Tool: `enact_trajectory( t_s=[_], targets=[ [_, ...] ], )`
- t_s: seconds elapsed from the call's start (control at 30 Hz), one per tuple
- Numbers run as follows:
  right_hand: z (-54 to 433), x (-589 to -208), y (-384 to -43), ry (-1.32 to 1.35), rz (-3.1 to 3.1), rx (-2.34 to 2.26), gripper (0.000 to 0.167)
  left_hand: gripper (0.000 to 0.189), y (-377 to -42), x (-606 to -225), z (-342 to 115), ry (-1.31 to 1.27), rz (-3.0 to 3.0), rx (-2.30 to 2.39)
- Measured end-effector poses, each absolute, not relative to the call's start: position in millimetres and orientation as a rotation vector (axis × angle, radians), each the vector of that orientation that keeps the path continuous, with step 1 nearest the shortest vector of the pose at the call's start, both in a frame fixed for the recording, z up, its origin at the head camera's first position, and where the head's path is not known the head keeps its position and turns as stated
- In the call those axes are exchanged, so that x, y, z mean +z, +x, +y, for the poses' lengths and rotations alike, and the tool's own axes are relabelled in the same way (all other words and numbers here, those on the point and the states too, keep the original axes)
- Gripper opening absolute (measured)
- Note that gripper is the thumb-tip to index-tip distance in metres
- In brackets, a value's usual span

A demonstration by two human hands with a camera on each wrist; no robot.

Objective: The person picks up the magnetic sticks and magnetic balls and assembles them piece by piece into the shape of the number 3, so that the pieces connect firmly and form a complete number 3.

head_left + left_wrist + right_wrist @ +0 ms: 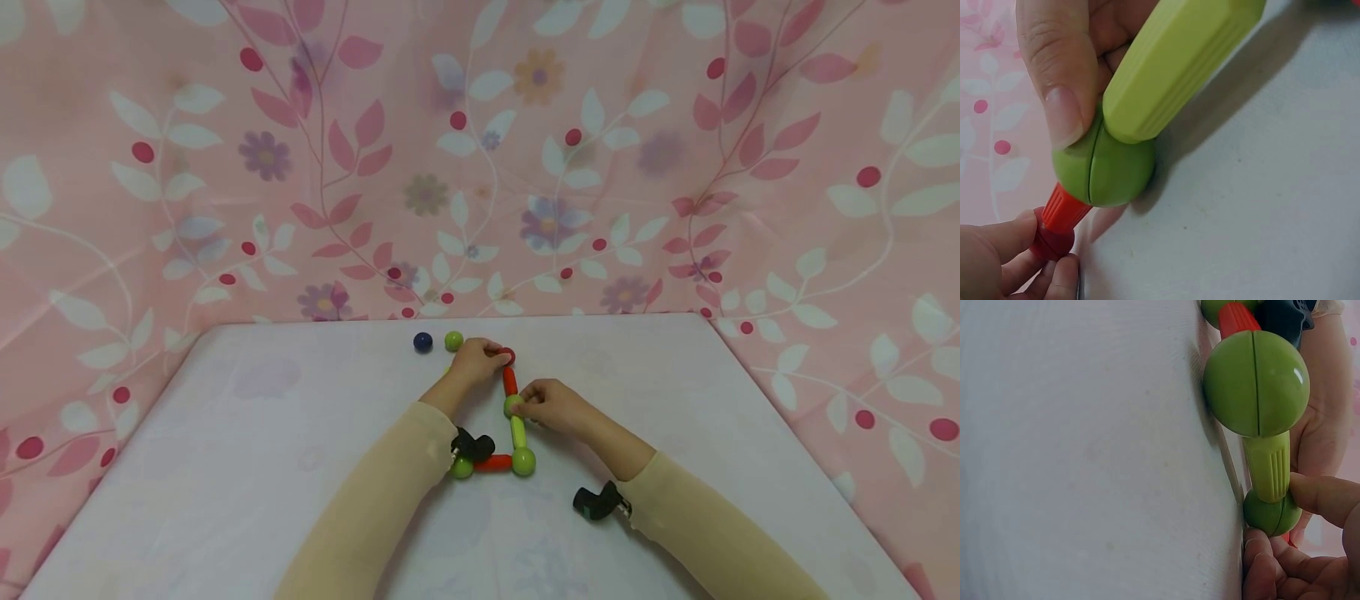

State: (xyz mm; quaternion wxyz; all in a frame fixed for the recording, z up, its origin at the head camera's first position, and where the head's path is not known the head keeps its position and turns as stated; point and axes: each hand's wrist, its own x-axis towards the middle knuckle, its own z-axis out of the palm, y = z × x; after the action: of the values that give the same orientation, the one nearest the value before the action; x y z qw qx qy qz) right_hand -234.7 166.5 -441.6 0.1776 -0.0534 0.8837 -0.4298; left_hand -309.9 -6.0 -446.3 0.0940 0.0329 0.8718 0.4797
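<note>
A chain of toy balls and rods lies on the table. At its far end my left hand [478, 362] pinches a red ball [1054, 242], joined to a short red rod [511, 382]. My right hand [557, 407] pinches the green ball [1113, 172] at the other end of that rod. From this ball a yellow-green rod [518, 433] runs to a second green ball [523, 461]. Another red rod [495, 462] leads left to a third green ball [462, 469], partly hidden by the left wrist camera.
A dark blue ball [423, 342] and a loose green ball [453, 341] lie near the table's back edge. A bit of yellow [447, 370] shows beside the left forearm, mostly hidden. Floral cloth [480, 208] hangs behind the white table [300, 433].
</note>
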Motion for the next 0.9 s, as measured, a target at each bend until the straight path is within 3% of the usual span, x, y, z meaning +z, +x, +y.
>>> enact_trajectory(
  t_s=[0.9],
  targets=[
    [166.7,-440.0,-233.8,-0.170,2.485,-1.226,0.026,0.026,-305.0,-448.4,-8.6,0.144,2.529,1.492]
  ],
)
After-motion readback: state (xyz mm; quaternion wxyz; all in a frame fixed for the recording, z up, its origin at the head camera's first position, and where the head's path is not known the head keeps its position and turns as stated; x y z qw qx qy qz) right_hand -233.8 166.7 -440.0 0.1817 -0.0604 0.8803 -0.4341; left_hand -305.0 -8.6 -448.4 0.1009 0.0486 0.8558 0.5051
